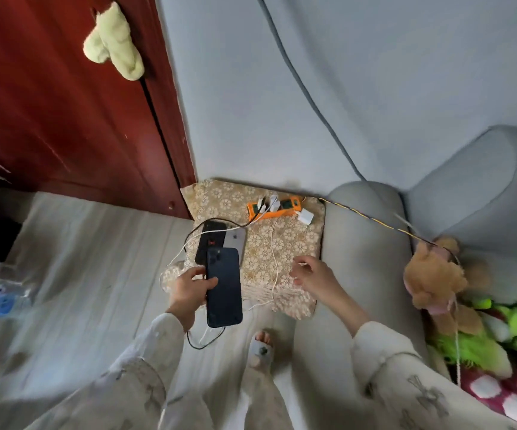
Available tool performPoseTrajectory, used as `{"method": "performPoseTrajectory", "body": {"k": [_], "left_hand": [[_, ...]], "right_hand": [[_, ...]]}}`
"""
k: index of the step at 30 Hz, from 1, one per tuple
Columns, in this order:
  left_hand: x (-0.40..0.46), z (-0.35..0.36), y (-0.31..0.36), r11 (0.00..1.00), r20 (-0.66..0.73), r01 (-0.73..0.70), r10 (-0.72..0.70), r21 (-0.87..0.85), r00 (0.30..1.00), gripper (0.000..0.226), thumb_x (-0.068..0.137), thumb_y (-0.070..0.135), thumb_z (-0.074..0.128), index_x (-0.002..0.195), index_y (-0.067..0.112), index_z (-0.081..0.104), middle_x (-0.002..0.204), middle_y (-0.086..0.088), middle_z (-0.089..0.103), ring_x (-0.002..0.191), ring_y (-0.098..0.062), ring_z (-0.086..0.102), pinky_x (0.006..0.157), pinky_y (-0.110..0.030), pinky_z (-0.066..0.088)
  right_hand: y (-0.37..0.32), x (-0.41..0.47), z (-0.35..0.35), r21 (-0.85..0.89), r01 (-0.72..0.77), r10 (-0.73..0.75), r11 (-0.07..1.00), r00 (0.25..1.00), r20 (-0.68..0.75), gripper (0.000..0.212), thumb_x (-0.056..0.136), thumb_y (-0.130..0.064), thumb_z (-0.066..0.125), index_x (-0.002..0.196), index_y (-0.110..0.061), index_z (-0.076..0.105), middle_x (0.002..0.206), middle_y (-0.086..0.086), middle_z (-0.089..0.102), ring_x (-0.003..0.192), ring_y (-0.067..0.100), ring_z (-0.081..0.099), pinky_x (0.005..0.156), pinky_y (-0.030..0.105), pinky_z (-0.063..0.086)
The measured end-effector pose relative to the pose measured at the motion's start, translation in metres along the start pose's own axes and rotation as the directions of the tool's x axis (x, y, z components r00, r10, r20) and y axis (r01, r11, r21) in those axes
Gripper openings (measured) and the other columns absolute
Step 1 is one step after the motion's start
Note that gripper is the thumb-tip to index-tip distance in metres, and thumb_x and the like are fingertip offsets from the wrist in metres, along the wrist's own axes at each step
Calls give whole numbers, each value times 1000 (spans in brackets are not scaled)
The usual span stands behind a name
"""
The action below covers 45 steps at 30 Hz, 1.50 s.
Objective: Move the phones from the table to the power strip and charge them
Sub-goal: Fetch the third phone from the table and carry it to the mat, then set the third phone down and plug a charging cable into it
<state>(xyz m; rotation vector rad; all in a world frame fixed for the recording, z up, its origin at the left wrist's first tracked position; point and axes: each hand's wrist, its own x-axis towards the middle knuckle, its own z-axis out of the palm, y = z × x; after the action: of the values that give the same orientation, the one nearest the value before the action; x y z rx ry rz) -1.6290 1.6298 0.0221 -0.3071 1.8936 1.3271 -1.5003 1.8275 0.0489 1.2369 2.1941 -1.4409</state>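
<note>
Over the near edge of the flowered cloth (pixel 285 243), the left hand (pixel 189 288) is gripping a dark blue phone (pixel 223 287), fingers clamped around its side. Two more phones, a black phone (pixel 209 240) and a silver phone (pixel 237 240), are lying beside it. The right hand (pixel 313 274) is hovering with fingers spread, holding nothing. The orange power strip (pixel 274 207) is sitting farther back, white cables trailing.

A small stand draped in a floral cloth (pixel 285 243) carries an orange power strip (pixel 274 207). Nearer than the strip lie a black phone (pixel 209 240) and a silver phone (pixel 237 240). A white cable (pixel 274 243) trails past them.
</note>
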Motion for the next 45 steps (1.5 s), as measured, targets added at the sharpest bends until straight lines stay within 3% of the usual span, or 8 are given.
{"method": "performPoseTrajectory", "body": {"k": [5,9,12,17,26,36,40,45], "left_hand": [[73,57,6,998,-55,16,-12,69,998,33,79,6,64,112,9,57,95,-11,65,85,-28,62,80,-40,52],[135,81,-3,989,-58,38,-30,144,998,29,80,10,64,108,12,58,89,-7,66,77,-23,62,66,-32,51],[174,93,-12,972,-84,46,-27,231,996,24,80,12,65,102,17,58,79,-1,62,66,-12,58,51,-23,42],[220,119,-30,944,-96,75,-47,322,994,18,82,14,62,98,20,56,81,-2,62,73,-21,59,56,-26,44],[254,165,-45,911,-27,44,-36,410,999,31,84,13,60,115,13,57,90,-9,63,81,-26,58,68,-33,49],[248,166,-53,549,86,-211,244,809,966,34,89,11,48,123,8,50,117,-14,51,111,-32,46,88,-45,44],[244,156,-60,417,81,-243,370,876,926,45,85,25,58,127,15,44,131,-10,42,122,-30,37,98,-45,35],[248,144,-81,198,122,-156,175,968,977,98,81,56,51,142,23,-18,155,-4,-18,142,-28,-14,115,-53,6]], "right_hand": [[10,95,-32,-229,-20,33,973,998,56,40,95,-31,42,132,-15,44,117,10,60,69,16,58,60,26,43],[35,162,-31,-273,-23,41,962,997,62,40,95,-31,40,132,-18,44,113,9,63,45,9,49,40,18,35],[59,199,-22,-327,-23,40,945,998,47,38,95,-30,42,130,-16,45,117,11,62,83,24,66,57,25,44],[96,248,-15,-442,-97,55,892,993,-106,41,93,-21,44,132,-9,41,131,16,51,119,31,49,95,39,42],[97,326,-23,-682,34,-212,731,960,-180,54,87,-17,56,135,-7,34,140,13,39,130,31,33,96,44,39],[101,360,-21,-893,34,-314,449,941,-123,35,87,-10,54,120,-2,45,118,17,51,113,34,45,95,46,38],[101,354,-30,-779,156,-413,608,899,-143,38,79,-20,65,109,-2,49,109,18,55,104,35,52,86,43,40],[83,352,-42,-348,398,-458,849,883,-106,49,71,-10,75,114,-5,51,113,14,56,99,27,56,82,36,45]]}}
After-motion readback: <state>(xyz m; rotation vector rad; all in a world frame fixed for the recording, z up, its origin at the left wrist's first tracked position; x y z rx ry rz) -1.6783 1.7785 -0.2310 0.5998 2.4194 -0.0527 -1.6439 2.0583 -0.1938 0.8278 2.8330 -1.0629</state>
